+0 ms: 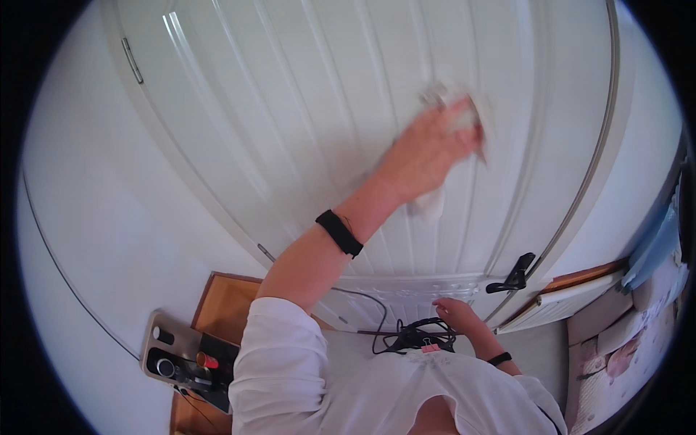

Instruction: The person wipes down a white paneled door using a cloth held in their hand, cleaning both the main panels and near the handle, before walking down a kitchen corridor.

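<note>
My left hand is raised against a white panelled door. It grips a pale cloth, blurred by motion, whose folds show beyond the fingers and below the wrist. The cloth lies over the door's vertical grooves. Lower down, my right hand hangs in front of the door's lower part with its fingers loosely bent and apart. Nothing shows in it. Beside it, a bundle of black cable and a pink binder clip are at the front of my white shirt.
A black lever handle juts from the door's right side; a metal hinge is on the left. At lower left, a grey-brown appliance holding a red cup stands by wooden furniture. A bed or sofa lies right.
</note>
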Demonstrator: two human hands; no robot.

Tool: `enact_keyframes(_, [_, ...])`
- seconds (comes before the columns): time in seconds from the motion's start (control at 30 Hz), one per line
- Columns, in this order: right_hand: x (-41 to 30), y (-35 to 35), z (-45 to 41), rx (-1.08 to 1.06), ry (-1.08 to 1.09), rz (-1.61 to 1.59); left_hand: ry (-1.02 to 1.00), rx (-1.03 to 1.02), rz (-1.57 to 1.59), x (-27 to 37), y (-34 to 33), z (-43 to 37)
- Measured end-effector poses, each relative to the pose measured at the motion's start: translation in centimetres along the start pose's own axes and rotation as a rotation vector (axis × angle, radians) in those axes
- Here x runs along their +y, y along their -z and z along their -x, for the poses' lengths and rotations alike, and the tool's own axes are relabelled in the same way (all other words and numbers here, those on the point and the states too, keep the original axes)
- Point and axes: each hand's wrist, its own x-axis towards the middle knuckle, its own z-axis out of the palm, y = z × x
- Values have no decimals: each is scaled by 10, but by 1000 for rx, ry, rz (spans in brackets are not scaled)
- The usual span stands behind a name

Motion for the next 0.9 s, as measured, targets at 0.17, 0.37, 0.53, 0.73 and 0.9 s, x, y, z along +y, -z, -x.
enact_keyframes(0.17, [29, 30, 29, 33, -44, -18, 251, 289, -310, -37, 13, -6])
enact_keyframes(0.37, [72, 48, 64, -21, -120, -98, 391, 759, -478, -72, 38, -84])
enact_keyframes(0.53, [93, 62, 73, 1, -53, -152, 191, 146, -52, 49, -63, -120])
enact_keyframes(0.73, [106, 78, 91, 28, 5, -93, 418, 167, 68, 53, -68, -92])
enact_keyframes(0.9, [121, 83, 108, 101, 21, -166, 242, 602, -408, 4, -5, -167])
